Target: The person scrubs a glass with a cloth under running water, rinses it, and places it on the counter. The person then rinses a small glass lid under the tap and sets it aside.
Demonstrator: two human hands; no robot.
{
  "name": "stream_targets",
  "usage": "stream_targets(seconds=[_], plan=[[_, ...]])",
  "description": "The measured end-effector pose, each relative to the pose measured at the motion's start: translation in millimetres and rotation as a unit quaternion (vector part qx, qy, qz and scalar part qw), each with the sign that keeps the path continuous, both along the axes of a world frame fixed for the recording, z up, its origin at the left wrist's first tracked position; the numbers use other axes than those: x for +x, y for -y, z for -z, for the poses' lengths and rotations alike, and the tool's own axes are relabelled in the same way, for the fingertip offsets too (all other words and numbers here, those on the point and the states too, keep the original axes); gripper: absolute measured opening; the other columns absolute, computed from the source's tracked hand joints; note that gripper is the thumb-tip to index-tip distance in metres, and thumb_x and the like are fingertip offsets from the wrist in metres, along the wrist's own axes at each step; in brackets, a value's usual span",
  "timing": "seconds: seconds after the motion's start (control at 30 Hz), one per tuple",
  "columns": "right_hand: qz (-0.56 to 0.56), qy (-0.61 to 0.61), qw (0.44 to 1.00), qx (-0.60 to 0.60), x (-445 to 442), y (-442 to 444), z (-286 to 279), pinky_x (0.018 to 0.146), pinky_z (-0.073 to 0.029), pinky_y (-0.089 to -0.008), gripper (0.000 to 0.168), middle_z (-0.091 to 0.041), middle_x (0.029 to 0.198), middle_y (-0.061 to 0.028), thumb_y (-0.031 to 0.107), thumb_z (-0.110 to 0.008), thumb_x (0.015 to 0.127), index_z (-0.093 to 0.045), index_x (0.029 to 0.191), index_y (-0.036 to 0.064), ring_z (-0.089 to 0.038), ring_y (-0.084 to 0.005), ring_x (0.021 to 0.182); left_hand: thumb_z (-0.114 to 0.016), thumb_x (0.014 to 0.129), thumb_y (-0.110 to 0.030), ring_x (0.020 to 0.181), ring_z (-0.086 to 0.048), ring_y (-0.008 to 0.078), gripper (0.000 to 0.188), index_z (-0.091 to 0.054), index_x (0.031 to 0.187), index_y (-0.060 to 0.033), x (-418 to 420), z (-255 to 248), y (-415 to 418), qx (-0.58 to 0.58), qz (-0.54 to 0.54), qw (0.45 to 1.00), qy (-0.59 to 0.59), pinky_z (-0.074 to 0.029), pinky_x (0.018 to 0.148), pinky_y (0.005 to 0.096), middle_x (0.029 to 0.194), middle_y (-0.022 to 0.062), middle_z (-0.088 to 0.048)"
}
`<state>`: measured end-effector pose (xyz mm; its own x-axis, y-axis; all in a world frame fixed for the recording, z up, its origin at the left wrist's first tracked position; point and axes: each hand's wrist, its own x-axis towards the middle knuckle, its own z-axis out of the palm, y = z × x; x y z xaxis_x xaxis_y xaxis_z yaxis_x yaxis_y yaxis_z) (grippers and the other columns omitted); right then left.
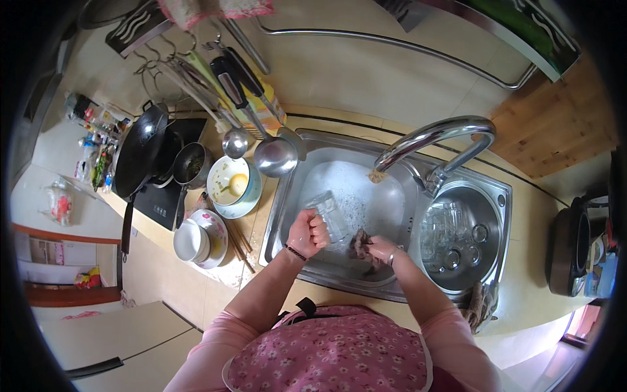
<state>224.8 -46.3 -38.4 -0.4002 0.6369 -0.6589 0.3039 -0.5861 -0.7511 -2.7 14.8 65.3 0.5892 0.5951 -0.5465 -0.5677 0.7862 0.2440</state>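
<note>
Over the larger basin of a steel double sink [284,215], my left hand [308,232] grips a clear glass mug [333,218], which is tilted. My right hand [383,249], lower right of the mug, holds a dark, wet cloth [361,246]. Sudsy water [362,186] lies in the basin beneath both hands. Above it arches a chrome faucet [436,130] with a frayed, straw-coloured piece at its mouth. Several glass mugs [443,225] stand in the round basin on the right.
Left of the sink are a bowl with food remains [225,183], stacked white bowls [188,240], chopsticks [240,242], a small pan [193,164] and a wok [142,152]. Ladles [275,157] hang at the sink's left corner. A cloth [477,306] hangs over the front counter edge.
</note>
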Motion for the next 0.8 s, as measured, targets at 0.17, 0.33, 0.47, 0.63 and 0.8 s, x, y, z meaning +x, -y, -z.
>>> stream_targets(seconds=[0.17,0.33,0.47,0.63,0.8], plan=[[0.132,0.486,0.805,0.315,10.1,-29.4,43.3,0.095,-0.031,-0.0438,0.056,-0.033,0.123,-0.0244,0.021,-0.065,0.069,-0.041,0.114,-0.001,-0.031,-0.0381,0.115,-0.038,0.081,-0.037,0.04,-0.022,0.0118,0.035,-0.033,0.055,-0.015,-4.9,52.9,6.5,-0.066,0.033,0.987,-0.14,-0.024,0.041,0.0275,0.049,-0.0038,-0.021],[0.12,0.311,0.94,0.07,-30.8,-26.4,85.8,0.086,-0.039,-0.0392,0.048,-0.045,0.109,-0.0194,0.018,-0.063,0.071,-0.044,0.114,0.007,-0.044,-0.0332,0.102,-0.022,0.078,-0.069,0.093,-0.054,0.0263,0.082,-0.049,0.107,0.0023,8.3,83.2,5.8,-0.037,0.104,0.977,-0.183,-0.039,0.088,0.0375,0.098,0.0137,-0.057],[0.207,-0.033,0.978,-0.016,-53.6,-17.6,-10.8,0.067,-0.046,-0.0296,0.025,-0.06,0.083,-0.012,0.02,-0.06,0.076,-0.059,0.092,0.001,-0.058,-0.0191,0.076,-0.019,0.076,-0.071,0.107,-0.048,0.0266,0.087,-0.043,0.116,0.003,-0.7,118.4,3.1,-0.036,0.06,0.996,-0.052,-0.033,0.094,0.0381,0.113,0.0158,-0.051],[0.124,0.051,0.869,0.476,-85.3,13.3,-58.2,0.073,-0.042,-0.0362,0.014,-0.052,0.091,-0.0152,0.015,-0.06,0.075,-0.06,0.085,0.006,-0.05,-0.0317,0.083,-0.024,0.071,-0.075,0.11,-0.044,0.0286,0.096,-0.035,0.122,0.0055,8.6,74.1,0.0,-0.038,0.058,0.997,-0.028,-0.03,0.097,0.0381,0.12,0.0167,-0.046],[0.166,0.351,0.78,0.491,-107.6,-7.4,-43.4,0.067,-0.042,-0.046,0.017,-0.049,0.089,-0.0142,0.023,-0.06,0.071,-0.053,0.083,0.012,-0.049,-0.0355,0.085,-0.027,0.073,-0.072,0.113,-0.041,0.0277,0.088,-0.038,0.122,0.0012,28.8,49.5,4.4,-0.037,0.014,0.999,0.005,-0.028,0.099,0.0385,0.121,0.0148,-0.045]])
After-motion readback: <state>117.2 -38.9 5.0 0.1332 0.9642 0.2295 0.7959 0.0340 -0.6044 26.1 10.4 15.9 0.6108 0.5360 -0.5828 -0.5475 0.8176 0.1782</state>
